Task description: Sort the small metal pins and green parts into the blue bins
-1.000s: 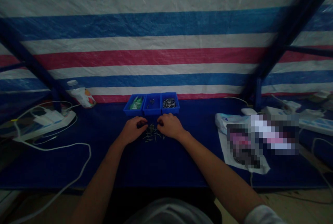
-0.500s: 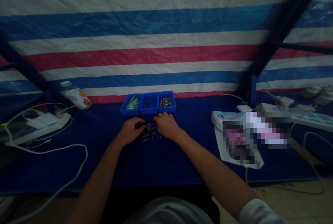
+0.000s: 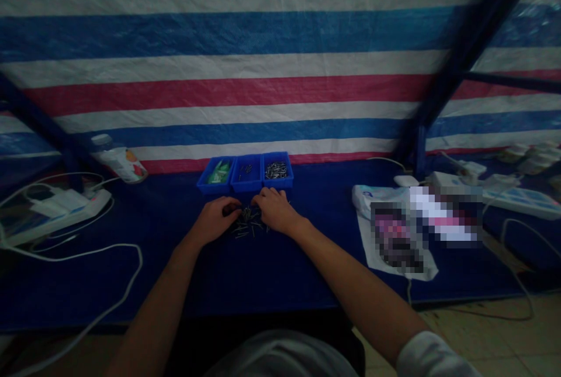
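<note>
Thin metal pieces (image 3: 249, 224) lie in a loose pile on the counter (image 3: 263, 280), between its front and back edges. At the pile, the left hand (image 3: 217, 218) has a half-curled grip, the right (image 3: 276, 211) bends downward; whether either holds a piece, I cannot tell. Three bins (image 3: 246, 186) line the back edge.

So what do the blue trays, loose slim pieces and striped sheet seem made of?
Blue trays: probably plastic, slightly glossy, evenly coloured with thin walls.
Loose slim pieces: likely metal, judging by greyish glints, though the picture is dim.
Striped sheet: plastic-looking, with wrinkles and shiny streaks.
</note>
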The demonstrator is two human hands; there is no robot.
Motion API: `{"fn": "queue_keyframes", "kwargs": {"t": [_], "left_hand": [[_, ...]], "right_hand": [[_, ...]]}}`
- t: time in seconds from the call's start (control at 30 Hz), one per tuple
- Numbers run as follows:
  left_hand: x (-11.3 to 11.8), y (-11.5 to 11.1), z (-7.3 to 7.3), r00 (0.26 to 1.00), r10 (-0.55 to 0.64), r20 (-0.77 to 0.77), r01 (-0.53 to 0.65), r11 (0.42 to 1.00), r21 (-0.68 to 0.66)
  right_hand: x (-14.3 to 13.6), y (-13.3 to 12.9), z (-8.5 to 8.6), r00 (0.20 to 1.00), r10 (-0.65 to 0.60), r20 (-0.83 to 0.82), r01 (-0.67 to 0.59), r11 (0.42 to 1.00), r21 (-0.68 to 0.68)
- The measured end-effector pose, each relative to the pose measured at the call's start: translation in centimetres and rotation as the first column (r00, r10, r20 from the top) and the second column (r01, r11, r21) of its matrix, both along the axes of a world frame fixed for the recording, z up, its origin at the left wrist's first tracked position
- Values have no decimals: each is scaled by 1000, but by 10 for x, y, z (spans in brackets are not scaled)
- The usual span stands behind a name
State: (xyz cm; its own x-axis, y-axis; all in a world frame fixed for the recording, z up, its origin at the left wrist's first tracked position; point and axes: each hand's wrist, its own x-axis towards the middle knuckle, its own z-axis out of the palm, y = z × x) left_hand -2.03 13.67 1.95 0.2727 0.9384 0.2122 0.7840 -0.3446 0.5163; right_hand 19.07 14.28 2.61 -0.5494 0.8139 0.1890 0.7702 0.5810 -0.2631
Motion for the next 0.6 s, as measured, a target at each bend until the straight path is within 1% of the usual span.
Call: {"fn": "queue_keyframes", "kwargs": {"t": [0.2,0.3,0.37,0.4,0.43,0.47,0.53,0.6], "left_hand": [[0,-1,1,1000,4,-4,-4,1000,-9],[0,0,1,1000,-5,-3,5,1000,-3],[-1,0,1,1000,-9,4,9,1000,-3],[-1,0,1,1000,-7,7,7,1000,-6],[-1,0,1,1000,-4,9,4,1000,-10],[-2,0,0,1000,0,10,0,1000,-14],[-2,0,0,1000,7,7,-7,1000,-18],[-2,0,0,1000,12,4,-12,1000,-13]], "right_hand": [[-2,2,-3,989,16,-147,-26,998,-64],[-3,3,0,975,15,-223,-36,995,-91],[-5,5,3,947,17,-322,-58,991,-118],[-6,6,5,916,15,-400,-78,987,-142],[-7,7,6,869,6,-495,-104,980,-170],[-8,9,7,803,-15,-595,-133,970,-203],[-9,12,8,641,-90,-762,-188,944,-270],[-10,15,9,494,-186,-849,-227,915,-333]]}}
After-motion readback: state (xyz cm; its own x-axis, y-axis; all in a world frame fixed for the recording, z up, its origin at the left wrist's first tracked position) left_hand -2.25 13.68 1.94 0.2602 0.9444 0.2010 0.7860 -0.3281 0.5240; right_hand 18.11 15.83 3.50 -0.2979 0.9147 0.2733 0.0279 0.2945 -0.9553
